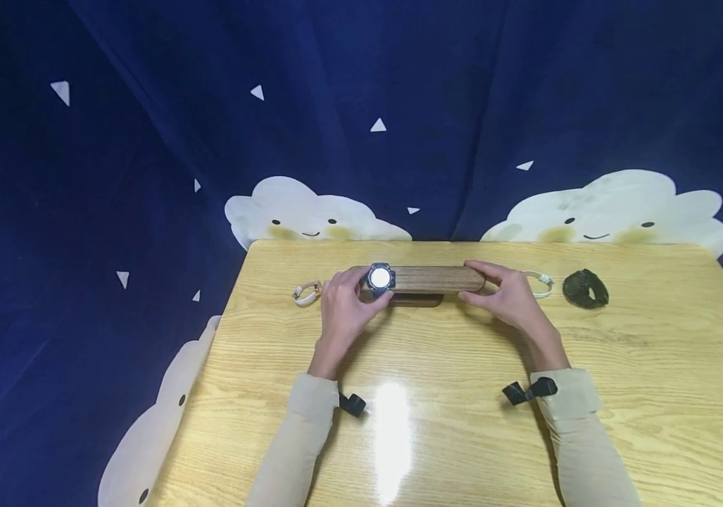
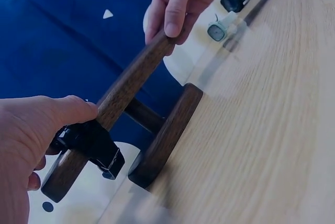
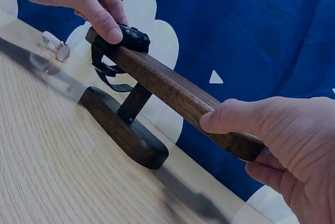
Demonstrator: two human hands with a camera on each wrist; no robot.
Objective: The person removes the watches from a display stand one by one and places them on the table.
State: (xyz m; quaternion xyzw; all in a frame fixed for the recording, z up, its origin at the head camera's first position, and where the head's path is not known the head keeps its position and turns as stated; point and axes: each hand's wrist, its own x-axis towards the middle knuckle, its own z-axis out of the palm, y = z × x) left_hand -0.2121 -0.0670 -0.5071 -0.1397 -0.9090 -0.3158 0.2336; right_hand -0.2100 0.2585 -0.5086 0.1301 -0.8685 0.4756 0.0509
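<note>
A dark wooden T-shaped watch stand (image 1: 431, 279) is upright on the table, its long top bar running left to right above a rounded base (image 2: 170, 140). Around the bar's left part sits a black wristwatch (image 1: 379, 279), its strap looping loosely below the bar in the right wrist view. My left hand (image 1: 343, 303) pinches the watch at the bar, thumb on the near side. At the opposite end, my right hand (image 1: 513, 297) grips the bar between thumb and fingers. The left hand's fingers are partly hidden behind the bar.
Left of the stand lies a white-strapped watch (image 1: 306, 293) with a rose-gold case. Another pale watch (image 1: 541, 283) lies just beyond the right hand, and a black watch (image 1: 586, 289) farther right. A dark blue curtain (image 1: 336, 155) hangs behind the wooden table (image 1: 462, 436).
</note>
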